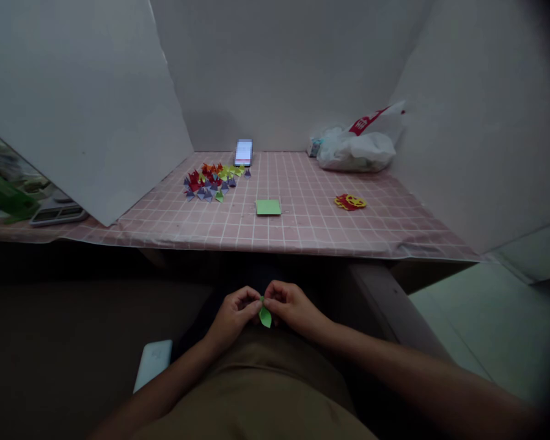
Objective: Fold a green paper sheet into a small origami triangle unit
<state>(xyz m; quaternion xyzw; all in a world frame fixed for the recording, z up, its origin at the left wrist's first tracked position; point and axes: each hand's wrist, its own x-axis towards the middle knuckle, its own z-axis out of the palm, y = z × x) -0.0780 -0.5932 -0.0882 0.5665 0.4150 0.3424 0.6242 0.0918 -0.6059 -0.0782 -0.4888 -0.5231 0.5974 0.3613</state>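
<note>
Between my two hands, over my lap and below the table edge, is a small piece of folded green paper. My left hand pinches it from the left with thumb and forefinger. From the other side, my right hand pinches its upper end, the fingertips of both hands almost touching. The paper's lower part hangs out as a pointed leaf shape; its top is hidden by my fingers. On the table straight ahead lies a stack of green square paper sheets.
Many small folded paper figures in red, orange, yellow and purple stand at the table's left. Behind them a lit phone leans upright. Red and yellow cutouts and a white plastic bag lie right. White panels enclose the table.
</note>
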